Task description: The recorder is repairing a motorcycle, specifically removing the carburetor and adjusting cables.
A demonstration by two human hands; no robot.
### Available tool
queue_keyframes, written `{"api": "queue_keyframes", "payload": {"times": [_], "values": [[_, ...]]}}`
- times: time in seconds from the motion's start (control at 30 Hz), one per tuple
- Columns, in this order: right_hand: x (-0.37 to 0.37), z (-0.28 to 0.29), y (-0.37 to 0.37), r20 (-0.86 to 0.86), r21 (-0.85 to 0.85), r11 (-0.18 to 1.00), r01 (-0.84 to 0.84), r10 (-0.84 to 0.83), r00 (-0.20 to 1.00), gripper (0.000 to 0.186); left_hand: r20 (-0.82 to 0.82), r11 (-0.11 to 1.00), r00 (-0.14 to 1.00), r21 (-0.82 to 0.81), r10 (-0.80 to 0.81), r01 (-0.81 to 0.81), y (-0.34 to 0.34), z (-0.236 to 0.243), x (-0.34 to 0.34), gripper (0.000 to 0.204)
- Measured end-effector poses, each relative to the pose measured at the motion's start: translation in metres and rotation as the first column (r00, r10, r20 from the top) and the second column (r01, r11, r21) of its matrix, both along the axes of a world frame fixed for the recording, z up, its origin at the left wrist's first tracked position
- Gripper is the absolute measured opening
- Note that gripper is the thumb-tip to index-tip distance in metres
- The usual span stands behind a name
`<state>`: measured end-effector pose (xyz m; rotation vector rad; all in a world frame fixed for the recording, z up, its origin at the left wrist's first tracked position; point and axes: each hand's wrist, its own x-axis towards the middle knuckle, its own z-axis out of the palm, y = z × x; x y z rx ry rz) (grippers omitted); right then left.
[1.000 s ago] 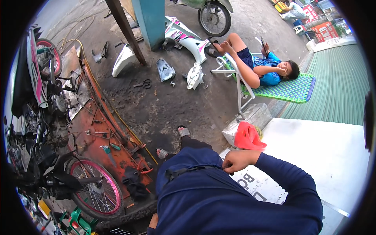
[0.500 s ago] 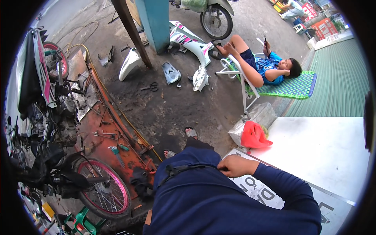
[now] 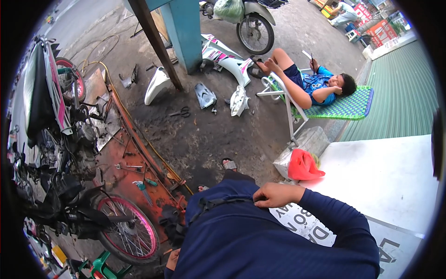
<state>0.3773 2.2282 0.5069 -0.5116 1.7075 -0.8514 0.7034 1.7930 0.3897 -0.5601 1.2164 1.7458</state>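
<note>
My right hand (image 3: 278,194) rests at the right side of my waist, against my dark blue clothing. Its fingers are curled in at the end of a black strap (image 3: 223,200) that crosses my waist; whatever they pinch, if anything, is hidden. Only a bit of my left hand (image 3: 173,259) shows, low beside my left hip, with its fingers out of sight. To my left stands a partly stripped motorbike, its pink-rimmed wheel (image 3: 130,228) closest to me. Tools, among them a green-handled one (image 3: 142,187), lie on the red metal ramp (image 3: 114,160) beside it.
White and pink fairing panels (image 3: 227,58), a grey panel (image 3: 205,96) and scissors (image 3: 180,112) lie on the ground ahead. A person reclines on a green woven lounger (image 3: 346,104). A red bag (image 3: 304,165) sits by a white-topped counter (image 3: 376,172). A blue post (image 3: 186,37) stands ahead.
The view has shifted slightly, so the scene sits a little lower and further right. More of my left hand shows by my hip. My right hand stays at my waist.
</note>
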Motion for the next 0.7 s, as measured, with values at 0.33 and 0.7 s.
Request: {"api": "queue_keyframes", "payload": {"times": [0.33, 0.7], "values": [[-0.04, -0.016, 0.0, 0.01, -0.084, 0.974, 0.209, -0.209, 0.978, 0.029, 0.028, 0.994, 0.995, 0.051, 0.098, -0.099, -0.002, 0.037, -0.015, 0.017], [-0.091, -0.032, -0.085, 0.023, -0.212, 0.804, -0.555, 0.572, 0.82, 0.029, -0.207, 0.507, 0.792, -0.849, -0.575, 0.146, -0.005, 0.078, -0.176, 0.036]]}}
